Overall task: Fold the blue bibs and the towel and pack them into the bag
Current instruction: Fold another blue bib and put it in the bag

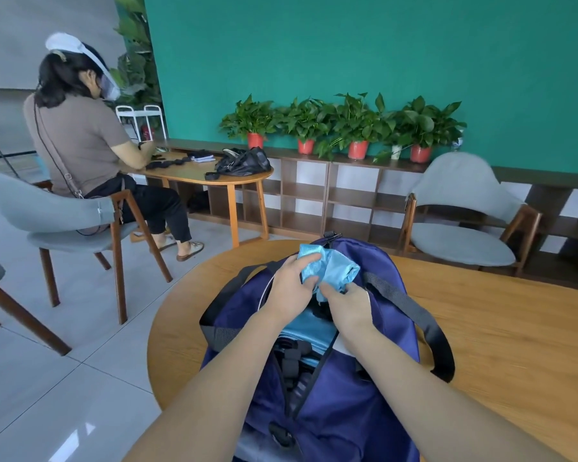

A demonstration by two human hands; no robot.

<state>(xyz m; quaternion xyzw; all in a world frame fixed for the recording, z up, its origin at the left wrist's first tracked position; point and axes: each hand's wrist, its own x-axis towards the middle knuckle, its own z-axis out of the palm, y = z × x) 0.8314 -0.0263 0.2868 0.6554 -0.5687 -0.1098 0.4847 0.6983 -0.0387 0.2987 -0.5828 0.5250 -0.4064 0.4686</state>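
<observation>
One blue bag (327,405); two hands; five potted plants; two tables; three chairs.

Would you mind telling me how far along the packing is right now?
Some light blue cloth already lies inside the open bag. Both hands, left and right, grip a bunched blue piece above the opening. That piece is not yet inside, and the bag is still unzipped.

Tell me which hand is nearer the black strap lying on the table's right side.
Right. The right hand sits just left of the black strap; the left hand is farther left, across the light blue cloth.
</observation>
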